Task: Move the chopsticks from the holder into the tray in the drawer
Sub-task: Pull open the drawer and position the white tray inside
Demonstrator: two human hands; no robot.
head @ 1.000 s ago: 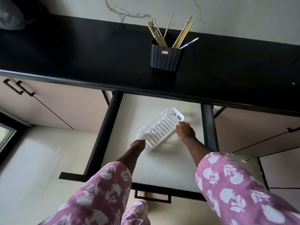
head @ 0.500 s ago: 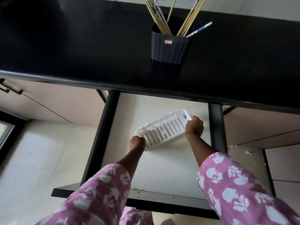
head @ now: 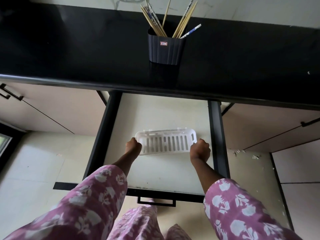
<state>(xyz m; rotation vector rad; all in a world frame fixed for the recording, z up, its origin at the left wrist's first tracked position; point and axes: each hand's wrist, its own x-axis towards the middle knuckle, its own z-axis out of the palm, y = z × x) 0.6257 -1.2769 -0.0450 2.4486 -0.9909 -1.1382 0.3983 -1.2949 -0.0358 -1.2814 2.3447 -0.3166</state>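
Note:
A white slotted tray (head: 166, 142) lies level inside the open drawer (head: 214, 135), its long side parallel to the counter edge. My left hand (head: 133, 146) grips the tray's left end and my right hand (head: 200, 149) grips its right end. The tray holds nothing. On the black counter above stands a dark ribbed holder (head: 165, 48) with several chopsticks (head: 181, 21) sticking up out of it, most of them wooden, a few patterned white and blue.
The black counter (head: 69, 49) overhangs the drawer's back part. Closed beige cabinet doors with black handles (head: 10, 94) flank the drawer on both sides. The drawer's front handle (head: 155, 201) is near my pink floral clothing. Pale floor tiles lie to the left.
Both hands have turned the tray from a diagonal position to lie straight across the drawer, and the right hand has shifted to the right end.

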